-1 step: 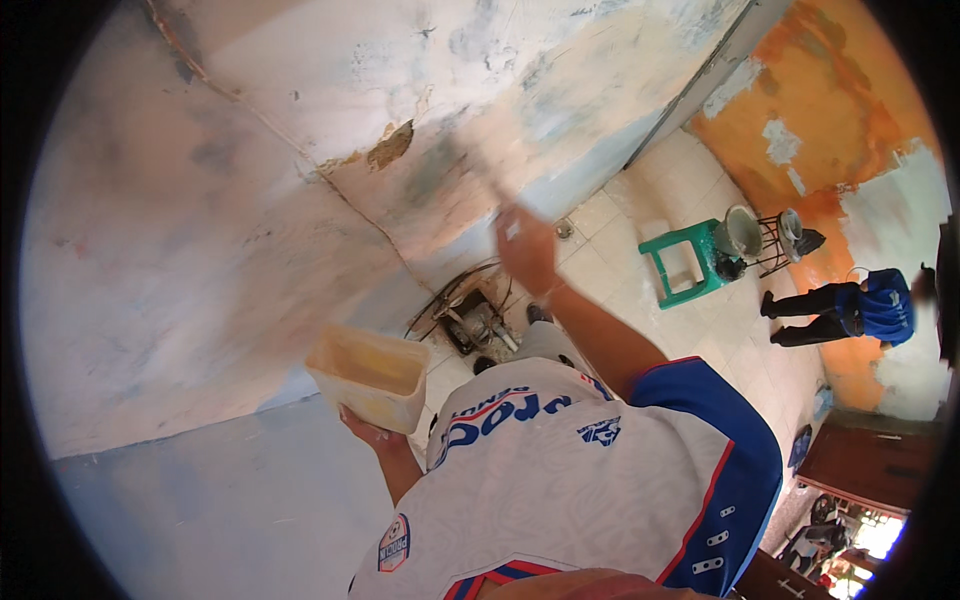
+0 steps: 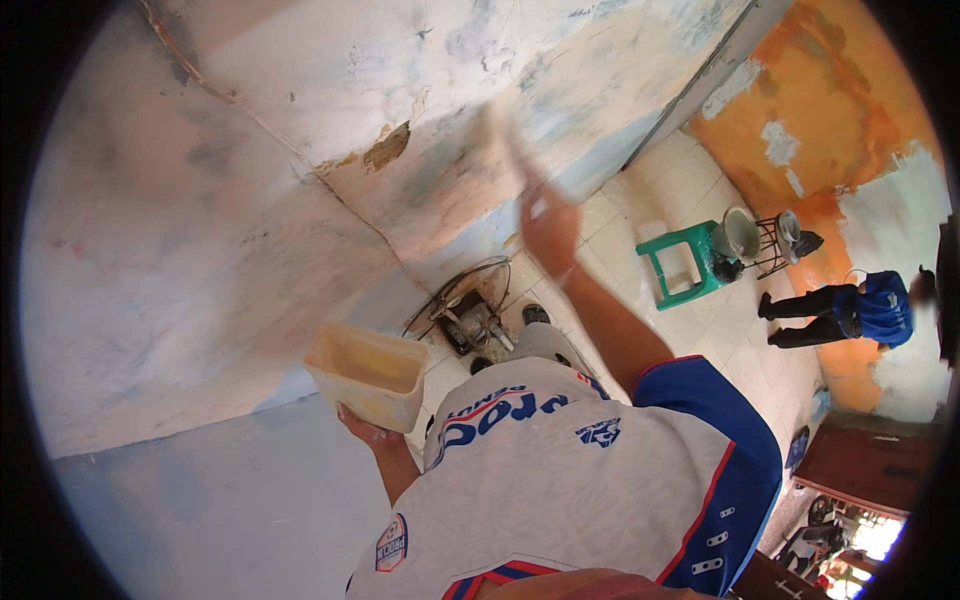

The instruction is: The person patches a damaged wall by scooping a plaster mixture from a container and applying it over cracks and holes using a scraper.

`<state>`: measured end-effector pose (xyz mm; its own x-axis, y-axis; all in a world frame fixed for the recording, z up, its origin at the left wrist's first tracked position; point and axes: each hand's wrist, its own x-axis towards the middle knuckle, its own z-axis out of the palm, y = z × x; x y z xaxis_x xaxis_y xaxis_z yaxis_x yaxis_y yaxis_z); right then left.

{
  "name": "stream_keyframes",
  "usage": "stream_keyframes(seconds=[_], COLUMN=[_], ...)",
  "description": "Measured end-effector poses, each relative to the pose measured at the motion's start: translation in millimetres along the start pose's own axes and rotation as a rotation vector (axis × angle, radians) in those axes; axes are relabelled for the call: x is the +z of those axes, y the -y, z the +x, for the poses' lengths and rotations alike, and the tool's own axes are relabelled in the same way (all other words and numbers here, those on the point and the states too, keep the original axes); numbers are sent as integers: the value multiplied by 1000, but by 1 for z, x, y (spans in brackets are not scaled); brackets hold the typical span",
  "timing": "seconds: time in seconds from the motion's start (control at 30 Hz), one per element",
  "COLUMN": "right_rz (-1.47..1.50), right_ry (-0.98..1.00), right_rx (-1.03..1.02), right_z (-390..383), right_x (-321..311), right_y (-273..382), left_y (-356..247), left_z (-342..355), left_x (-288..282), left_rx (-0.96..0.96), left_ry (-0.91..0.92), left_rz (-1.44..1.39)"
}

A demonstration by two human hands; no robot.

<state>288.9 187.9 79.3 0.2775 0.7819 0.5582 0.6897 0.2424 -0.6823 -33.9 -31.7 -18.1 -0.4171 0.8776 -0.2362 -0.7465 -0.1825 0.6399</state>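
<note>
My left hand (image 2: 368, 432) is wrapped round the lower side of a translucent, off-white plastic tub (image 2: 398, 402), rectangular and open at the top. Yellowish stains mark the tub's inside. Out in front, my right hand (image 2: 549, 230) grips what looks like a paintbrush (image 2: 516, 148), blurred by motion. Its pale end is up against or just off the patchy white and blue wall (image 2: 300, 240); I cannot tell which. A brown hole (image 2: 388, 147) in the plaster lies left of that end, and a long crack (image 2: 355, 213) runs below it.
By my feet, a dark, dusty device (image 2: 470, 318) with a wire guard stands at the wall's foot. Farther right are a green plastic stool (image 2: 668, 250), a grey bucket (image 2: 738, 235) and a metal stand (image 2: 772, 245). A person in blue (image 2: 885, 305) stands near the orange wall (image 2: 830, 120).
My right hand has swung slightly right and up with the paintbrush, whose pale end has moved farther up the wall. My left hand and the tub have barely shifted.
</note>
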Motion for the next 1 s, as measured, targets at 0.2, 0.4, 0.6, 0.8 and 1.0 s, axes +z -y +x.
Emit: stream_keyframes(seconds=[0.2, 0.4, 0.6, 0.8, 1.0], right_rz=[-289, -448, 87, -244, -699], right_ry=[-563, -87, 278, -588, -220], right_rx=[-162, -496, -408, -121, -563], right_z=[196, 38, -34, 177, 35], right_x=[-45, 75, 26, -67, 59], right_y=[-105, -56, -36, -98, -54], left_y=[18, 23, 33, 34, 25], left_z=[13, 16, 23, 17, 12], left_x=[34, 81, 61, 62, 44], left_rx=[-72, -50, -109, -120, -117], left_ry=[-29, 22, 54, 44, 73], left_rz=[-73, -9, 132, -29, -30])
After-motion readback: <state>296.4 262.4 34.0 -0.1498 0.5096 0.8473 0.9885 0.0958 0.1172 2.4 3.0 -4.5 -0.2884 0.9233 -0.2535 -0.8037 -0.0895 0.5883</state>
